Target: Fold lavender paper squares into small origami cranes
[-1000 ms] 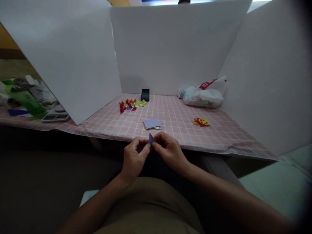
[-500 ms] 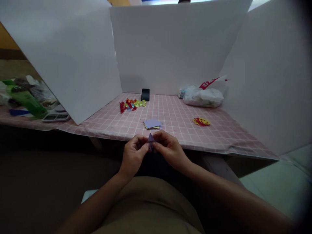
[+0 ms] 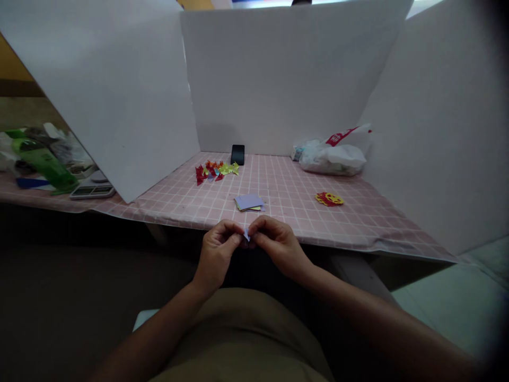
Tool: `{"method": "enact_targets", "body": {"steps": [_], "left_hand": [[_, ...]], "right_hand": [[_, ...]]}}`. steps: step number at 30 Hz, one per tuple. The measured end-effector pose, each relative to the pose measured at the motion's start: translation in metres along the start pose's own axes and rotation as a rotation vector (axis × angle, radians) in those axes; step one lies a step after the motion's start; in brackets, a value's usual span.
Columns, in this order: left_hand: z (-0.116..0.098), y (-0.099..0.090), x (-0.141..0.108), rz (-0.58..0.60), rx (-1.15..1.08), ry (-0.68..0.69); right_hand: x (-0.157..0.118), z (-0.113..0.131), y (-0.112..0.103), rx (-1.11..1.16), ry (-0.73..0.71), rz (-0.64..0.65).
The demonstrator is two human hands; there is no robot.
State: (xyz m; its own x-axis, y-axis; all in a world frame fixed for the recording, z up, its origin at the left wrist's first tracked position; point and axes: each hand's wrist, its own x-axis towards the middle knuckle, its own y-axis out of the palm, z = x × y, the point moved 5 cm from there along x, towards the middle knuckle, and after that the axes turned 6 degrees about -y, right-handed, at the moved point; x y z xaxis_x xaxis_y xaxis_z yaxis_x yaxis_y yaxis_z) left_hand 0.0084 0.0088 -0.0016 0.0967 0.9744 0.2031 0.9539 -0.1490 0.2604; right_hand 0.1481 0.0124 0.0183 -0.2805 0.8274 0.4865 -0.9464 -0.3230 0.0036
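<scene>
A small folded piece of purple paper (image 3: 246, 234) is pinched between both hands just off the table's front edge. My left hand (image 3: 219, 246) grips its left side with thumb and fingers closed. From the right, my right hand (image 3: 275, 243) pinches it the same way; the fingertips cover most of the paper. Just beyond the hands, a stack of paper squares (image 3: 248, 201) lies on the table, purple on top with yellow showing beneath. Farther back on the left is a cluster of small folded paper figures (image 3: 214, 171) in red, orange, yellow and blue.
The table wears a pink checked cloth (image 3: 286, 185). A dark phone (image 3: 237, 154) leans at the back. On the right are red and yellow cut-outs (image 3: 329, 199) and a white plastic bag (image 3: 334, 158). White panels (image 3: 286, 79) enclose three sides. Outside, left, stand a scale (image 3: 93, 190) and green bottle (image 3: 47, 164).
The purple paper has been turned or folded in my fingers: its upright pointed tip no longer shows, and a smaller, lighter part is visible. Both hands stay nearly in place.
</scene>
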Motion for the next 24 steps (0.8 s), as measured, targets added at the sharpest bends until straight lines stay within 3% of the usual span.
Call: {"method": "enact_targets", "body": {"steps": [4,10,13,19,24], "left_hand": [[0.001,0.0,-0.001,0.025,-0.009,0.015],[-0.005,0.002,-0.004,-0.005,0.009,0.017],[-0.009,0.002,-0.004,-0.058,0.035,0.049],[-0.011,-0.003,-0.007,-0.136,0.135,0.167],[-0.012,-0.002,-0.009,-0.122,0.244,0.258]], "right_hand": [[0.0,0.004,0.0,-0.102,-0.069,0.013],[-0.005,0.022,0.004,-0.468,-0.431,0.074],[-0.008,0.024,0.009,-0.524,-0.522,0.121],[-0.007,0.014,0.002,-0.448,-0.363,0.007],[-0.005,0.009,-0.001,-0.419,-0.247,0.015]]}}
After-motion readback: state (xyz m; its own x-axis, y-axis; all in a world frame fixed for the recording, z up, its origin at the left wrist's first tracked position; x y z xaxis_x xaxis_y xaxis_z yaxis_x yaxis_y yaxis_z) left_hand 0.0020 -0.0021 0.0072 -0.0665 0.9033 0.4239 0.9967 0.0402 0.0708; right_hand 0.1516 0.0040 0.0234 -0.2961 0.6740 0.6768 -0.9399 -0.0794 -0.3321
